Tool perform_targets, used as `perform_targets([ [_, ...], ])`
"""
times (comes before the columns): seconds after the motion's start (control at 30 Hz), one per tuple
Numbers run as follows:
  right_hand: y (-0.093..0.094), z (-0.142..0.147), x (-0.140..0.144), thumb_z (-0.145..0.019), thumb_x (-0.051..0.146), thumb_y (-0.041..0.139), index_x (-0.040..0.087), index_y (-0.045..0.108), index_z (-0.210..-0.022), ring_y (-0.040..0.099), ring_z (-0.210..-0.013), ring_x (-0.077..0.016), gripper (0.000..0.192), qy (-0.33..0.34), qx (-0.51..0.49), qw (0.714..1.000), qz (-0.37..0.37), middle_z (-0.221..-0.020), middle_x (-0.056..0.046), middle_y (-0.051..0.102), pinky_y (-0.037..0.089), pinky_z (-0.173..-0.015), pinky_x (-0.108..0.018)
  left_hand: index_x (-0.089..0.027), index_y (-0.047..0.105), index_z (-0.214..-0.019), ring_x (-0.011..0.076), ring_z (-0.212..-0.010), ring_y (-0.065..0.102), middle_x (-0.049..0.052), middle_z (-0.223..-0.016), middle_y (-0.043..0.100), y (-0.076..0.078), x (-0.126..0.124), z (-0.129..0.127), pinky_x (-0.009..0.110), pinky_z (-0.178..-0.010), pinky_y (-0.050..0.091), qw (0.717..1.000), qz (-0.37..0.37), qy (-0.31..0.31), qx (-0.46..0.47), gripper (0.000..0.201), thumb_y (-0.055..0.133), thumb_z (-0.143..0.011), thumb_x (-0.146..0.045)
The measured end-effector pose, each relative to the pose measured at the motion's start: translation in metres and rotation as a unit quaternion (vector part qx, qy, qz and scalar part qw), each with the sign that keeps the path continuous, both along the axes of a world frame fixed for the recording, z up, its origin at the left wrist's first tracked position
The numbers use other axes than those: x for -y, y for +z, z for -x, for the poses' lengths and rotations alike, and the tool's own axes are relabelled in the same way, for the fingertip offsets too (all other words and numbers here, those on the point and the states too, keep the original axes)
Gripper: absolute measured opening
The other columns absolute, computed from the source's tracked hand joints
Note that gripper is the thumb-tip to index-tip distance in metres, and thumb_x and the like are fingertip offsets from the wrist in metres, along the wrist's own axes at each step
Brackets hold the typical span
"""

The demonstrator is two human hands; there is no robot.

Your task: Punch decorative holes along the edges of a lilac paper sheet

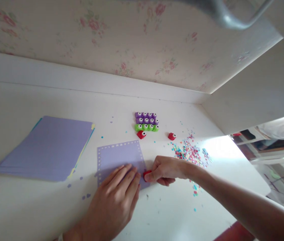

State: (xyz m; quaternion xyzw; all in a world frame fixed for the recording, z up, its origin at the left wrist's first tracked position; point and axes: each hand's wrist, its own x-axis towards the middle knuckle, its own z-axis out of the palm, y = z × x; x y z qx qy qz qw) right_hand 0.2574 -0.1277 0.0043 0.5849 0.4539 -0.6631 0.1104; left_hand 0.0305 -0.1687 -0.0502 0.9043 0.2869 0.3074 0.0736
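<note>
Presently the left hand (117,197) lies flat, fingers apart, pinning the purple sheet (119,157) steady, while the right hand (165,169) is clamped on a red punch (147,174) at its edge.

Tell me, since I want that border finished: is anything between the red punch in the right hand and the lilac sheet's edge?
Nothing visible. The right hand holds the red punch right at the edge of the lilac sheet, which the left hand presses flat.
</note>
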Motion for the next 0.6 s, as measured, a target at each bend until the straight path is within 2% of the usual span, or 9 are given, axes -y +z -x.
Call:
perform_targets([
  [0.13,-0.003,-0.002,0.004,-0.076,0.048,0.072,0.016,0.056,-0.046,0.035,-0.033,-0.0043,0.047,-0.003,-0.001,1.000,-0.012,-0.037,0.007,0.046,0.025,-0.036,-0.021,-0.014,0.070,-0.112,0.0256,-0.117,0.063,0.010,-0.121,0.071,-0.002,0.002,0.004,0.044,-0.104,0.046,1.000,0.010,0.006,-0.020,0.031,0.042,-0.101,-0.023],
  [0.3,-0.006,-0.004,0.014,-0.078,0.059,0.069,0.016,0.058,-0.049,0.039,-0.035,-0.0054,0.054,-0.013,-0.031,0.997,-0.066,-0.039,0.006,0.048,0.028,-0.040,-0.022,-0.014,0.068,-0.118,0.0274,-0.118,0.062,0.010,-0.125,0.069,-0.005,0.003,0.006,0.048,-0.104,0.045,0.999,0.017,0.000,-0.052,0.031,0.046,-0.100,-0.025],
  [0.43,-0.003,-0.005,0.020,-0.073,0.063,0.073,0.015,0.060,-0.055,0.042,-0.041,-0.0060,0.053,-0.021,-0.039,0.995,-0.094,-0.047,0.004,0.054,0.030,-0.043,-0.022,-0.015,0.068,-0.116,0.0282,-0.120,0.060,0.010,-0.126,0.068,-0.005,0.004,0.006,0.049,-0.105,0.045,0.998,0.027,0.006,-0.055,0.028,0.048,-0.098,-0.023],
  [0.53,0.003,-0.008,0.027,-0.071,0.061,0.076,0.016,0.058,-0.057,0.043,-0.047,-0.0070,0.050,-0.010,-0.006,0.992,-0.128,-0.052,0.004,0.054,0.031,-0.045,-0.022,-0.015,0.070,-0.113,0.0288,-0.119,0.061,0.010,-0.126,0.068,-0.003,0.005,0.007,0.050,-0.104,0.045,0.998,0.028,0.026,-0.049,0.027,0.049,-0.098,-0.022],
  [0.6,0.007,-0.010,0.033,-0.074,0.061,0.074,0.017,0.058,-0.061,0.041,-0.049,-0.0077,0.048,-0.006,0.045,0.981,-0.191,-0.052,0.005,0.050,0.030,-0.046,-0.022,-0.014,0.070,-0.111,0.0290,-0.117,0.061,0.011,-0.125,0.069,-0.003,0.005,0.009,0.049,-0.103,0.046,0.998,0.021,0.041,-0.041,0.026,0.050,-0.097,-0.022],
])
